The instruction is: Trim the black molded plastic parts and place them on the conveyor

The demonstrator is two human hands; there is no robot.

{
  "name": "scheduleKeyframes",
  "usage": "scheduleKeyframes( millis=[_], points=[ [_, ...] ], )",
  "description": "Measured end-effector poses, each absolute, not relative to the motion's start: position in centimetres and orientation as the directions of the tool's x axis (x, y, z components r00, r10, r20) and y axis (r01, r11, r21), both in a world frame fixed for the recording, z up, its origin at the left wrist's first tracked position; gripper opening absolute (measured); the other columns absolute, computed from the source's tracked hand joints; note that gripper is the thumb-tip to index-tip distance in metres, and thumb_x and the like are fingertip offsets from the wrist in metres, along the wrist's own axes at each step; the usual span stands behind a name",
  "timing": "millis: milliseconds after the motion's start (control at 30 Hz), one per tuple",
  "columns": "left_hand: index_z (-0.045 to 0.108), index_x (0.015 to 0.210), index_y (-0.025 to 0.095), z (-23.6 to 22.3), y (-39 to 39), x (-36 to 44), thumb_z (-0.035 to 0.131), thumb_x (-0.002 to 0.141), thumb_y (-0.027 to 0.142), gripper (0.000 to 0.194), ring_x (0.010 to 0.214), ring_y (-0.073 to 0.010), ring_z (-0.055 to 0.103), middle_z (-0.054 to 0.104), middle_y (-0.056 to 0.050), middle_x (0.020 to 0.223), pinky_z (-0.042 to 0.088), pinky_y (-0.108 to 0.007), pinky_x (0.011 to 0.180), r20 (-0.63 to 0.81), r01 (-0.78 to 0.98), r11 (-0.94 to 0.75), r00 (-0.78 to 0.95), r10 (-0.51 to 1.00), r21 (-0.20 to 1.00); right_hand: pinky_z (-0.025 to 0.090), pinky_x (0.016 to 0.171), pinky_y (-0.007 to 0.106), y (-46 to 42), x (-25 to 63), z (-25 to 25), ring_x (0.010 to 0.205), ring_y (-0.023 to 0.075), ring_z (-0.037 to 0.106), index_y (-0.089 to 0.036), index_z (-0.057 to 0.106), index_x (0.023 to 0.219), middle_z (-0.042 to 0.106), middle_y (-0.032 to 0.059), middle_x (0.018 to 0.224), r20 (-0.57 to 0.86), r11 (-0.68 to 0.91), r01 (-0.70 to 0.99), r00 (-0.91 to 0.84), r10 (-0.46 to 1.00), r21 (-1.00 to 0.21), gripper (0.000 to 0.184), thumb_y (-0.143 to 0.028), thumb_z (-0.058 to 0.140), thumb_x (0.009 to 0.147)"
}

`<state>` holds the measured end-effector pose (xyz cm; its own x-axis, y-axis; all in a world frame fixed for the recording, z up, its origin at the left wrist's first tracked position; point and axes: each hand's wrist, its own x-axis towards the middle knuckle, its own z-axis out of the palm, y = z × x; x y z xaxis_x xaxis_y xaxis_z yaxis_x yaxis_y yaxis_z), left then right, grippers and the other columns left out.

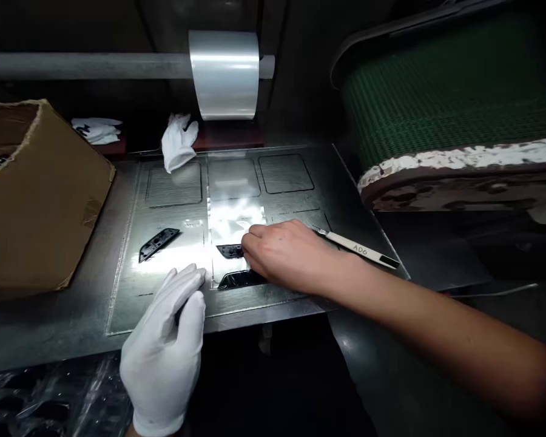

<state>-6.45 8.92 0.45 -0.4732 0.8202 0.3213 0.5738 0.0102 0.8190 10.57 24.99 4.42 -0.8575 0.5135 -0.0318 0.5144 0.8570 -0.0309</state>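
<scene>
Head view: just left of the right hand (282, 250), a black part (228, 250) is partly covered; whether it is pinched cannot be told. Smudging could be caused by bare skin.

The parts (158, 244) are black, the belt (437, 103) (finely ribbed) green.

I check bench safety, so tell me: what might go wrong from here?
The white-handled tool lies with its thin tip toward the bare right hand, which might get pricked if it shifts back. Being ungloved, that hand could also smudge the black part at its fingertips. The glossy black piece close beside it might get nudged.
</scene>
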Motion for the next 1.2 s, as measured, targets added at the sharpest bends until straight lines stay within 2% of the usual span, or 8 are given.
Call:
scheduleKeyframes(
  millis=[167,333,467,567,700,867,1067,1200],
  points=[
    [0.075,0.120,0.037,0.9,8.6,-6.6,0.070,0.095,0.026,0.028,0.116,-0.0221,0.071,0.077,0.004,0.119,0.055,-0.043,0.112,0.281,0.609,0.110,-0.509,0.813,0.786,0.046,0.067,0.031,23.5,16.8,4.5,0.085,0.0198,0.069,-0.018,0.067,0.116,0.073,0.0058,0.105,0.129,0.709,0.665,-0.702,0.701,-0.236,0.024,-0.034,0.053,0.105],
    [0.071,0.128,0.036,2.0,10.1,-8.3,0.064,0.099,0.036,0.030,0.130,-0.0247,0.063,0.071,0.005,0.134,0.049,-0.048,0.118,0.281,0.746,0.042,-0.302,0.911,0.665,0.052,0.091,0.042,21.4,26.1,1.4,0.106,0.0292,0.064,-0.016,0.065,0.126,0.068,0.0121,0.116,0.201,0.508,0.851,-0.479,0.854,-0.131,0.031,-0.034,0.053,0.104],
    [0.069,0.130,0.024,2.5,12.7,-9.8,0.059,0.101,0.036,0.033,0.152,-0.0311,0.039,0.057,-0.002,0.153,0.043,-0.052,0.122,0.298,0.874,-0.109,-0.042,0.954,0.474,0.053,0.083,0.037,21.1,26.7,0.1,0.098,0.0253,0.066,-0.013,0.066,0.124,0.067,0.0124,0.110,0.310,0.489,0.847,-0.417,0.854,-0.209,0.029,-0.025,0.046,0.107],
    [0.071,0.124,0.021,2.4,14.3,-10.6,0.062,0.098,0.034,0.030,0.154,-0.0353,0.032,0.055,-0.006,0.153,0.041,-0.054,0.122,0.250,0.906,-0.217,0.129,0.960,0.364,0.052,0.078,0.030,21.3,22.6,1.6,0.097,0.0197,0.067,-0.019,0.064,0.131,0.067,0.0095,0.116,0.338,0.609,0.739,-0.516,0.787,-0.289,0.030,-0.025,0.049,0.106],
    [0.071,0.116,0.020,2.0,15.1,-11.1,0.061,0.095,0.027,0.024,0.149,-0.0361,0.036,0.058,-0.008,0.146,0.039,-0.054,0.123,0.185,0.917,-0.294,0.251,0.950,0.268,0.037,0.057,0.028,21.7,14.5,4.1,0.078,0.0164,0.065,-0.029,0.070,0.128,0.071,0.0039,0.113,0.158,0.795,0.592,-0.779,0.607,-0.137,0.028,-0.031,0.054,0.105],
    [0.070,0.110,0.020,2.5,15.2,-10.6,0.058,0.095,0.021,0.020,0.142,-0.0354,0.043,0.060,-0.008,0.140,0.042,-0.053,0.120,0.166,0.922,-0.308,0.275,0.947,0.234,0.016,0.052,0.031,22.4,11.4,5.4,0.066,0.0146,0.060,-0.030,0.073,0.124,0.072,0.0030,0.108,-0.007,0.850,0.527,-0.850,0.527,-0.004,0.029,-0.025,0.053,0.103],
    [0.070,0.115,0.023,2.6,15.1,-10.8,0.060,0.096,0.024,0.022,0.142,-0.0336,0.044,0.059,-0.008,0.145,0.045,-0.053,0.117,0.169,0.912,-0.313,0.275,0.946,0.266,0.028,0.055,0.028,23.4,25.5,4.9,0.072,0.0142,0.063,-0.032,0.075,0.123,0.072,0.0016,0.110,0.067,0.770,0.636,-0.771,0.633,0.048,0.028,-0.029,0.058,0.101],
    [0.069,0.120,0.022,3.1,14.5,-10.2,0.063,0.096,0.024,0.025,0.139,-0.0356,0.049,0.062,-0.011,0.138,0.047,-0.056,0.113,0.345,0.916,-0.303,0.204,0.916,0.264,0.040,0.060,0.028,23.3,31.6,2.5,0.080,0.0162,0.066,-0.032,0.075,0.126,0.071,0.0023,0.115,0.190,0.639,0.769,-0.630,0.753,0.019,0.030,-0.035,0.054,0.105]
  ],
)
